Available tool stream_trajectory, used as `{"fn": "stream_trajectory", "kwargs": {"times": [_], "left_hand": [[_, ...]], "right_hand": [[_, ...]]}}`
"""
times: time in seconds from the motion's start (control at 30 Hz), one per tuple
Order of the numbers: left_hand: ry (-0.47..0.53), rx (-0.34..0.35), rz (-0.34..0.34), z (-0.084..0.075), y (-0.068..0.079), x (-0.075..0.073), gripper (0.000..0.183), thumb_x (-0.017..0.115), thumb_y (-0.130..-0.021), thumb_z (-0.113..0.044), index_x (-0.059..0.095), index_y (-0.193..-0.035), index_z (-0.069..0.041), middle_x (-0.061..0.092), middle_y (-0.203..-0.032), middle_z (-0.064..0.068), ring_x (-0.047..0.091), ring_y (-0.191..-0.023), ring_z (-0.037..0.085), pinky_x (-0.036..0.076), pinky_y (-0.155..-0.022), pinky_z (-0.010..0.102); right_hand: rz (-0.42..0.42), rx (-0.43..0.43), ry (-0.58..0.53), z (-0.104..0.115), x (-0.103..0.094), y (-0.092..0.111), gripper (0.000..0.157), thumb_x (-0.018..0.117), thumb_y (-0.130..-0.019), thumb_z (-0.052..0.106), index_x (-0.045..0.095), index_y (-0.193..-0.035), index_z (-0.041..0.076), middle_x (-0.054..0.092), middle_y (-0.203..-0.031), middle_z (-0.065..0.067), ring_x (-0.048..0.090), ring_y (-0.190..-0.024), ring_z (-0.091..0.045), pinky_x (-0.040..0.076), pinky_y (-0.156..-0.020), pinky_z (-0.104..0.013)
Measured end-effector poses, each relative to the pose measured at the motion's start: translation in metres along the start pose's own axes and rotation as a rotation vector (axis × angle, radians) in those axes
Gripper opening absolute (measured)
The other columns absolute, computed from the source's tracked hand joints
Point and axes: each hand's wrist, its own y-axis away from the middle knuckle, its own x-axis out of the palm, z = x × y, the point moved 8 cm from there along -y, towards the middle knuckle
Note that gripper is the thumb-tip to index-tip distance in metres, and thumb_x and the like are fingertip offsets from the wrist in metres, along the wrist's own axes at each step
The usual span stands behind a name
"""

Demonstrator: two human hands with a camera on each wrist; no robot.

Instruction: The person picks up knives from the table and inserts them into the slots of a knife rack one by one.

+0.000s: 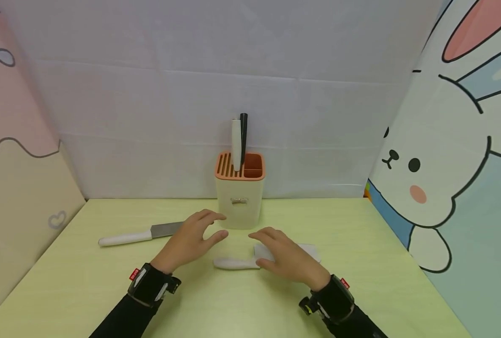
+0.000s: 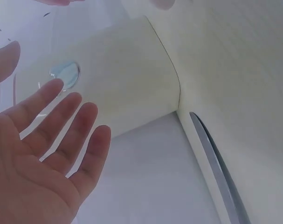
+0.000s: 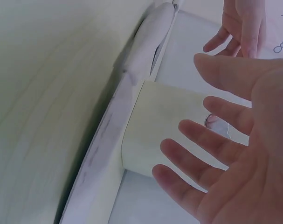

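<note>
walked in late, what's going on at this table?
A person has both bare hands out over the table, gripping nothing, fingers spread. The left hand is by the blade end of a white-handled knife lying on the left. The right hand is above a cleaver lying flat in front of the knife block. The block stands upright at the back, with a white handle and a black handle sticking up from it.

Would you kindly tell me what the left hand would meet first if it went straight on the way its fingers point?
Most likely the left hand would meet the knife block, though the depth between them is hard to judge.
</note>
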Motion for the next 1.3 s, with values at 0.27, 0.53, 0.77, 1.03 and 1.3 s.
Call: {"fn": "stream_trajectory", "kwargs": {"times": [0.27,0.53,0.77,1.03,1.3], "left_hand": [[0.032,-0.032,0.001,0.014,0.008,-0.005,0.044,0.052,-0.093,-0.056,0.053,-0.129,-0.030,0.051,-0.124,-0.013,0.054,-0.108,0.015,0.051,-0.083,0.039],[0.053,-0.065,0.003,0.020,0.014,-0.006,0.045,0.053,-0.093,-0.057,0.052,-0.130,-0.030,0.049,-0.126,-0.013,0.054,-0.109,0.012,0.050,-0.084,0.040],[0.049,-0.054,0.006,0.019,0.014,-0.007,0.046,0.053,-0.093,-0.057,0.052,-0.130,-0.030,0.049,-0.126,-0.012,0.055,-0.109,0.018,0.050,-0.083,0.040],[0.032,-0.035,-0.005,0.017,0.014,-0.009,0.045,0.052,-0.094,-0.056,0.052,-0.129,-0.030,0.050,-0.126,-0.012,0.053,-0.109,0.012,0.050,-0.083,0.038],[0.015,-0.031,-0.013,0.015,0.014,-0.011,0.043,0.053,-0.094,-0.054,0.052,-0.129,-0.029,0.050,-0.126,-0.011,0.051,-0.109,0.009,0.050,-0.084,0.038]], "right_hand": [[0.008,-0.030,0.055,0.012,0.016,-0.019,0.046,0.070,-0.088,0.025,0.054,-0.130,0.012,0.053,-0.121,-0.003,0.048,-0.109,-0.018,0.046,-0.090,-0.034],[0.039,-0.042,0.210,0.018,0.036,-0.027,0.042,0.072,-0.087,0.024,0.057,-0.124,0.014,0.056,-0.108,0.000,0.051,-0.094,-0.015,0.047,-0.079,-0.027],[0.010,-0.077,0.229,0.022,0.040,-0.028,0.037,0.073,-0.084,0.021,0.061,-0.119,0.013,0.054,-0.105,0.002,0.051,-0.092,-0.014,0.046,-0.079,-0.026],[-0.004,-0.102,0.225,0.025,0.044,-0.027,0.034,0.072,-0.082,0.015,0.063,-0.115,0.013,0.055,-0.101,0.003,0.050,-0.088,-0.012,0.046,-0.075,-0.024],[0.000,-0.100,0.264,0.025,0.049,-0.029,0.032,0.072,-0.083,0.013,0.064,-0.113,0.014,0.057,-0.096,0.005,0.051,-0.083,-0.012,0.045,-0.072,-0.024]]}}
